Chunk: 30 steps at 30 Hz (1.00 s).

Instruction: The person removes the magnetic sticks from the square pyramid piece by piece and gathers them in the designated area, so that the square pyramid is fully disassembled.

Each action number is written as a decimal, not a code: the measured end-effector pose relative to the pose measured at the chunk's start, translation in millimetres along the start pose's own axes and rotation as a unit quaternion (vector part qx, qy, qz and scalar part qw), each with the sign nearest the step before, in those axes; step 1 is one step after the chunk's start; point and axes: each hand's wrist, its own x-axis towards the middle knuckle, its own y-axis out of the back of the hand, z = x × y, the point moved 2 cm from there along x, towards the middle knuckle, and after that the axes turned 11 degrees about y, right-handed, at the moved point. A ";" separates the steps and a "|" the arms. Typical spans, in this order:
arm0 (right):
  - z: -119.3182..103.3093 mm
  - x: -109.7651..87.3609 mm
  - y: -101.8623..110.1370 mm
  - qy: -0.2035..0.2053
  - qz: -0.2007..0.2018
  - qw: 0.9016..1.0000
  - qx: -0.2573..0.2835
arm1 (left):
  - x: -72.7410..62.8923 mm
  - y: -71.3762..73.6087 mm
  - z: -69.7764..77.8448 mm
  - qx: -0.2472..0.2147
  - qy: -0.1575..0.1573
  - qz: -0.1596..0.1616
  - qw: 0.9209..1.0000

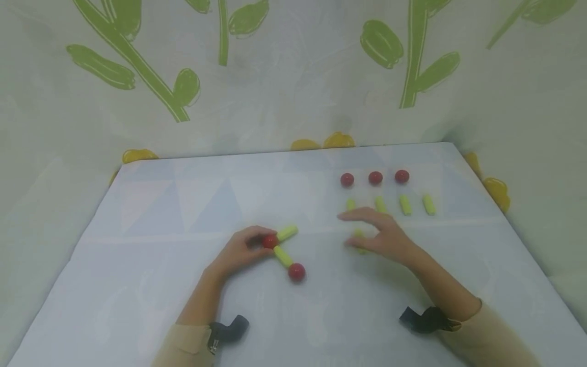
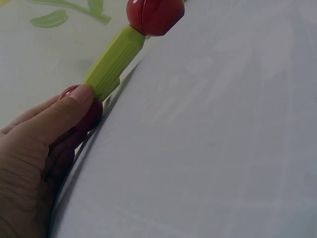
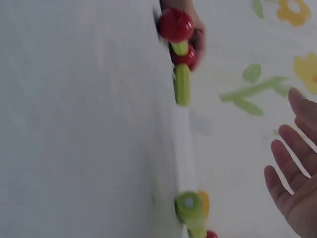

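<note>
My left hand (image 1: 238, 248) pinches a red ball (image 1: 270, 241) between thumb and fingers, low over the table. Two light green rods join that ball: one rod (image 1: 288, 233) points away to the right, the other rod (image 1: 283, 256) runs toward me and ends in a second red ball (image 1: 296, 272). The left wrist view shows the thumb on the held ball (image 2: 93, 116). To the right, my right hand (image 1: 387, 237) has its fingers and thumb spread apart, holding nothing. It hovers about a loose green rod (image 1: 359, 233), partly hidden by the thumb.
Three red balls (image 1: 375, 178) sit in a row at the table's back right. In front of them lies a row of several green rods (image 1: 405, 205), the left ones partly behind my right fingers. A wall with painted leaves (image 1: 381, 44) borders the white table (image 1: 151, 285).
</note>
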 end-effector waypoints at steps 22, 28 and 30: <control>-8.3 16.1 -105.0 0.165 -0.209 0.962 0.067 | -0.9 -0.6 1.1 0.005 -0.035 0.000 0.999; -4.6 15.9 -108.4 0.171 -0.208 0.959 0.087 | 0.3 -0.7 0.8 0.006 -0.037 0.000 0.999; -4.8 15.8 -108.0 0.161 -0.210 0.960 0.086 | 0.4 -0.7 1.2 0.007 -0.034 -0.002 0.999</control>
